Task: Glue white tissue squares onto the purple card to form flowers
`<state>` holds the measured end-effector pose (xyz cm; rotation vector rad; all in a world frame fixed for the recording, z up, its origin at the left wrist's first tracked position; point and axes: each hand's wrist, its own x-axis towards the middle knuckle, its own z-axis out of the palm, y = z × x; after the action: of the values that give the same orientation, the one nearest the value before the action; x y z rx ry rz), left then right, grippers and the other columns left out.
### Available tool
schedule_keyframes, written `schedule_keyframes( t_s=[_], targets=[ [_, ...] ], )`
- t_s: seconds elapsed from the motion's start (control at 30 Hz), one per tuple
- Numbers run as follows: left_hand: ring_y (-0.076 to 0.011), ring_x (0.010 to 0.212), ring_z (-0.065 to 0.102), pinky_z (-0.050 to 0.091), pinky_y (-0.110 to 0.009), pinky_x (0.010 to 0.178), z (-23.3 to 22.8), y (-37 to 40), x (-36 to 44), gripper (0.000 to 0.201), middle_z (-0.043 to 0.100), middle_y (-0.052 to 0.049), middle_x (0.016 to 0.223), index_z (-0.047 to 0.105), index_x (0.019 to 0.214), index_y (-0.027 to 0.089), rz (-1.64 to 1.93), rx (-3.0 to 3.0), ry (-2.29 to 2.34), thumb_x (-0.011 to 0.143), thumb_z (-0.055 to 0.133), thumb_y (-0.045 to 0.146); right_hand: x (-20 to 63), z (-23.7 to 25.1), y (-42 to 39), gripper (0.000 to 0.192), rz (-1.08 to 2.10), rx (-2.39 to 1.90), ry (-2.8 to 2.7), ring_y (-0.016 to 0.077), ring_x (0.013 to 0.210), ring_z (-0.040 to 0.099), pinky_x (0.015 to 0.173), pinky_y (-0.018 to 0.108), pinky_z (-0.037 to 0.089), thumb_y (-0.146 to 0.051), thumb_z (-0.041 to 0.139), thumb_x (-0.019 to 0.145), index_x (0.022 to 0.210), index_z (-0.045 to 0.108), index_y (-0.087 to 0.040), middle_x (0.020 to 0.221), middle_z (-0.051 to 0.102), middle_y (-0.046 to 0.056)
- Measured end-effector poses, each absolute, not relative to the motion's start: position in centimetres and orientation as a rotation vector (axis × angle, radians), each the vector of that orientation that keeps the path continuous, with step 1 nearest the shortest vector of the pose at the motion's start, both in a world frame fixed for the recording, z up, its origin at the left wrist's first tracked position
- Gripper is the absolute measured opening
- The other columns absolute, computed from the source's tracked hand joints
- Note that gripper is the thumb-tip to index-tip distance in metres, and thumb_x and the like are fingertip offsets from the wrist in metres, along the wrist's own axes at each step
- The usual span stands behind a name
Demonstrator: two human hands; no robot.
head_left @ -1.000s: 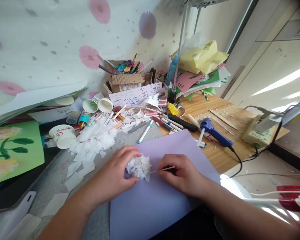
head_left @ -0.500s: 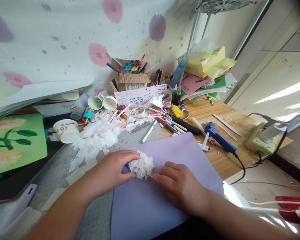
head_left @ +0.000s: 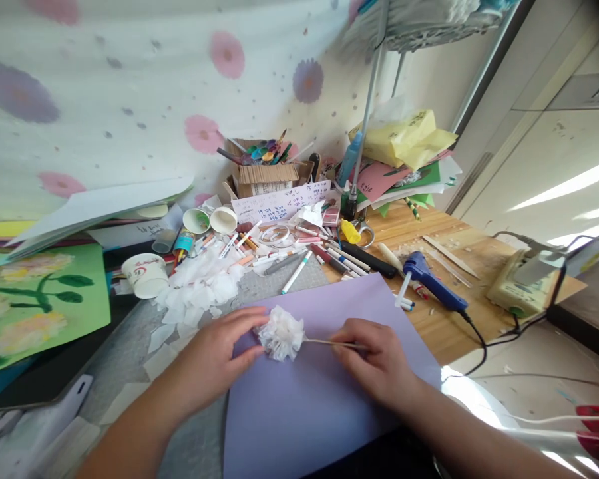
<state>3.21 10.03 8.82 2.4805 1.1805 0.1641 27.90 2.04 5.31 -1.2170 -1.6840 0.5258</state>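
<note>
A ruffled white paper flower (head_left: 281, 334) lies on a sheet of purple paper (head_left: 299, 419). My left hand (head_left: 229, 346) curves round the flower's left side, with thumb and fingers at its edge. Between the fingers of my right hand (head_left: 372, 356) is a thin stick (head_left: 322, 342), held nearly level. The stick's far tip points left and meets the flower's right edge; whether it goes in among the petals I cannot tell.
Loose white paper pieces (head_left: 199, 286) and a paper cup (head_left: 144, 276) lie to the left. Markers (head_left: 297, 273) crowd the back of the purple sheet. A blue glue gun (head_left: 436, 283) with its cord is at right, near a power strip (head_left: 514, 279).
My right hand has drawn back to the right, so more of the stick shows. My left hand stays at the flower. The camera view has shifted slightly.
</note>
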Motion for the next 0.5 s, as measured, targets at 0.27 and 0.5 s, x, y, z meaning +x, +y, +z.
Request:
schedule_keyframes(
  t_s=[0.27, 0.5],
  targets=[
    [-0.0299, 0.133, 0.035, 0.038, -0.049, 0.106, 6.7, 5.6, 4.9, 0.058, 0.032, -0.006, 0.15, 0.041, 0.137, 0.029, 0.264, 2.614, 1.223, 0.082, 0.059, 0.036, 27.9, 4.9, 3.2, 0.014, 0.975, -1.36, -1.277, 0.0113, 0.049, 0.042, 0.045, 0.022, 0.031, -0.029, 0.059, 0.069, 0.065, 0.062, -0.016, 0.052, 0.051, -0.001],
    [-0.0345, 0.131, 0.032, 0.03, -0.057, 0.106, 7.2, 5.5, 8.4, 0.04, 0.043, -0.007, 0.139, 0.064, 0.107, 0.028, 0.416, 2.66, 1.264, 0.069, 0.072, 0.024, 28.0, 4.6, 3.4, 0.014, 1.091, -1.323, -1.071, 0.0117, 0.051, 0.044, 0.049, 0.023, 0.033, -0.031, 0.061, 0.067, 0.066, 0.06, -0.017, 0.053, 0.051, -0.003]
  ],
)
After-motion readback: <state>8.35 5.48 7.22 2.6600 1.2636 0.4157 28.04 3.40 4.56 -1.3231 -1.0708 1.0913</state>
